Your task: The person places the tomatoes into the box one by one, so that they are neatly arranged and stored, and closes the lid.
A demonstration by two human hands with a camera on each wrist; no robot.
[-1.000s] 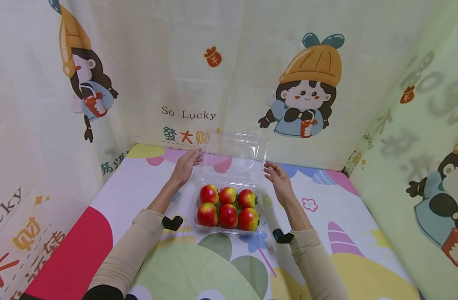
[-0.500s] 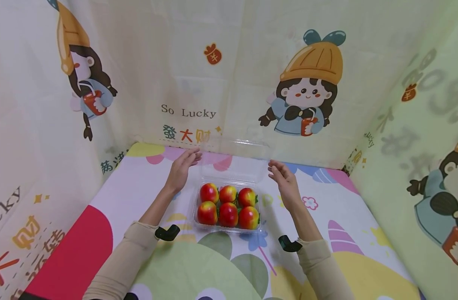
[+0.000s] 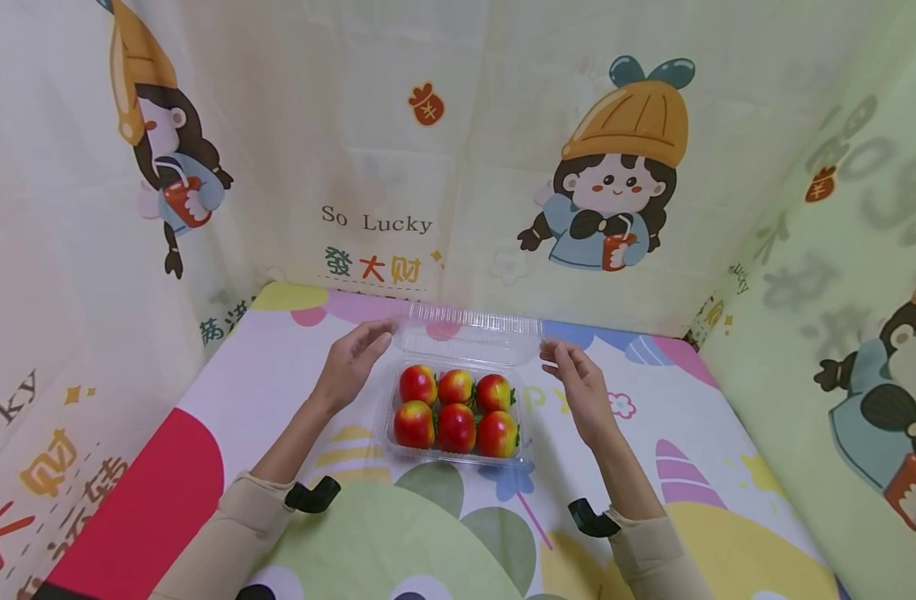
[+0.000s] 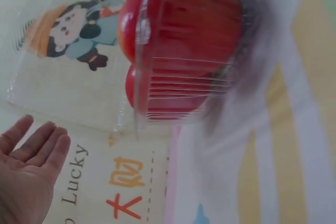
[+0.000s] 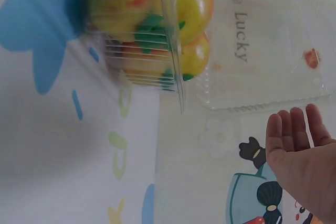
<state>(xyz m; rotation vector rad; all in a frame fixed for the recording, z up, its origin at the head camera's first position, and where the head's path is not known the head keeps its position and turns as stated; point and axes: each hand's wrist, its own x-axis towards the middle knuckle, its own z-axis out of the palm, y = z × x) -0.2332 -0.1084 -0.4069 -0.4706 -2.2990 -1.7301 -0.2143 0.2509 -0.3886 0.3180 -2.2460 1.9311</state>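
A clear plastic clamshell box [image 3: 452, 457] sits on the table, its lid [image 3: 495, 343] raised and leaning back toward the rear wall. Inside it, two rows of red-and-yellow fruits [image 3: 456, 428] with green leaves fill the base. My left hand [image 3: 350, 364] is just off the lid's left edge, fingers extended and slightly bent, holding nothing. On the opposite side my right hand [image 3: 580, 386] is close by the lid's right edge with its palm turned inward; whether the fingertips touch the plastic I cannot tell. Both wrist views show the straight fingers [image 4: 44, 145] with nothing gripped.
A printed cloth [image 3: 337, 533] covers the table. Cartoon-patterned curtains [image 3: 473, 167] rise at the back and along both sides, the rear one close behind the lid. Black wrist mounts [image 3: 312, 495] stick out from both sleeves.
The lid has tipped farther back and lower toward the rear wall. Both hands have drawn back toward me, moving apart to either side. The box base and fruits stay in place.
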